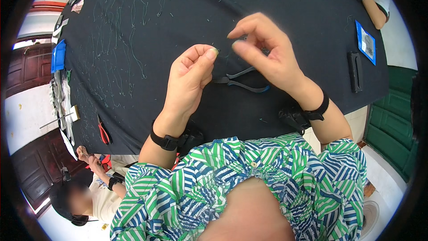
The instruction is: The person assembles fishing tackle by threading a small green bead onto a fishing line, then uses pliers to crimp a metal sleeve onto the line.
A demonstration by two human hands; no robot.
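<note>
Above the black tablecloth (178,13), my left hand (187,73) is closed in a pinch, thumb against index finger. A wisp of thin green line (226,56) shows at its fingertips; the piece between them is mostly hidden. To the right, my right hand (269,51) is raised with thumb and index finger apart, facing the left fingertips. No object can be made out in its grasp. Below the two hands lie pliers (249,88) with dark blue handles spread, their jaws beside my left hand.
Several looped thin lines (133,49) lie across the cloth's left side. Red-handled pliers (103,132) rest near the left edge. At right are a blue packet (365,42) and a black case (355,72). Other people's arms (371,6) reach in at the table's edges.
</note>
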